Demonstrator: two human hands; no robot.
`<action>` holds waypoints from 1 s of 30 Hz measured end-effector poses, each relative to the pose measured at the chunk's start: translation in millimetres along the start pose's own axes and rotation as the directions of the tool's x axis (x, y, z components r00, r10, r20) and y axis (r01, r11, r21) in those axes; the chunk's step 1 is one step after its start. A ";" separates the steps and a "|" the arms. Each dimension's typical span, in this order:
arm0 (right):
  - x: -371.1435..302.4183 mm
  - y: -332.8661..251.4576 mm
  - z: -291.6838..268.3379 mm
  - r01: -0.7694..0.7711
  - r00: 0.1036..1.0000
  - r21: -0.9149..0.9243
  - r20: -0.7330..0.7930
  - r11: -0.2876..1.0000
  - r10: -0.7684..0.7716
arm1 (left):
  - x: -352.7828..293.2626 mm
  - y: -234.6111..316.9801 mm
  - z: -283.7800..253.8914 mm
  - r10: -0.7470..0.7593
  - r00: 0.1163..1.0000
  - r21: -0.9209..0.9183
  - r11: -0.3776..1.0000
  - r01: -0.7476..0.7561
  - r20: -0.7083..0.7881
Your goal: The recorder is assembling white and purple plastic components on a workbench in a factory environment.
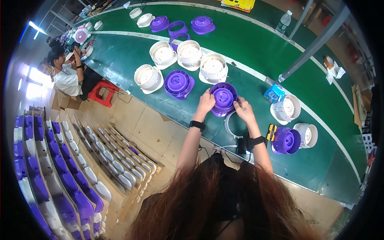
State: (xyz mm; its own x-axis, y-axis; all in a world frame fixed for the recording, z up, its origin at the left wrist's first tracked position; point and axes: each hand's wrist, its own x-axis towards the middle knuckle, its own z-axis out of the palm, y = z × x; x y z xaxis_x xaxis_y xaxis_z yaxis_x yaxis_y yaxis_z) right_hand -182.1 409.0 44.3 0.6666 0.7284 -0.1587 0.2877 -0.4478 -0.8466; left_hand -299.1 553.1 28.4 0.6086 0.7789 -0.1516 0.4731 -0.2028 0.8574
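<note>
A round purple plastic housing (224, 97) stands at the near edge of the green table, its open top with a stepped centre facing up. My left hand (205, 101) is closed on its left side, and my right hand (244, 109) holds its right side with bent fingers. Just below the right hand lies a white ring (228, 127), partly covered by that hand and forearm. A second purple housing (179, 83) sits to the left. Behind the held one stands a white housing (213, 67) of similar shape.
More white housings (162, 54) and purple parts (203, 25) stand farther back. At right are a blue box (274, 93), a yellow-black tool (271, 132) and another purple housing (286, 141). A metal post (316, 42) rises there. Racks of covers (64, 172) stand at lower left; a person (68, 74) sits beyond.
</note>
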 end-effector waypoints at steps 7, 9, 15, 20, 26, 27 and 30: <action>7.7 19.1 2.9 0.020 1.000 0.068 -0.011 0.997 -0.020 | 0.9 0.0 -7.0 0.050 0.997 -0.047 0.998 -0.047 0.066; 7.0 14.8 3.9 0.002 1.000 0.051 0.019 0.999 -0.003 | 1.3 -10.0 -12.0 -0.034 0.991 -0.134 0.990 0.052 0.128; 3.6 -23.6 -22.3 -0.219 0.960 0.232 0.225 0.948 0.167 | -7.1 4.4 -40.6 -0.197 0.892 -0.368 0.859 0.357 0.406; 11.8 -8.5 -18.0 -0.333 0.922 0.349 0.316 0.876 0.225 | -18.9 1.3 -26.4 -0.246 0.942 -0.448 0.833 0.326 0.227; 3.0 -30.9 -9.4 -0.219 0.958 0.390 0.261 0.894 0.121 | -32.7 -10.2 -16.7 -0.255 0.962 -0.825 0.520 0.223 0.099; -1.1 -40.5 -13.0 -0.147 0.970 0.429 0.240 0.891 0.044 | -38.0 -7.0 -17.9 -0.257 0.966 -0.861 0.482 0.164 0.040; -5.7 -56.6 -7.9 -0.047 0.972 0.466 0.225 0.883 -0.067 | -53.0 1.3 -29.8 -0.237 0.963 -0.896 0.444 -0.007 -0.125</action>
State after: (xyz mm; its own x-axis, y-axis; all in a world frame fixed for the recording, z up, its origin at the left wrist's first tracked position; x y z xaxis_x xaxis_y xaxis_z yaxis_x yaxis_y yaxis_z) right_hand -196.8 426.1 97.1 0.4735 0.8549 -0.2121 -0.0978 -0.1883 -0.9772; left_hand -349.8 529.3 52.3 0.3943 0.8728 -0.2877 -0.3653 0.4361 0.8224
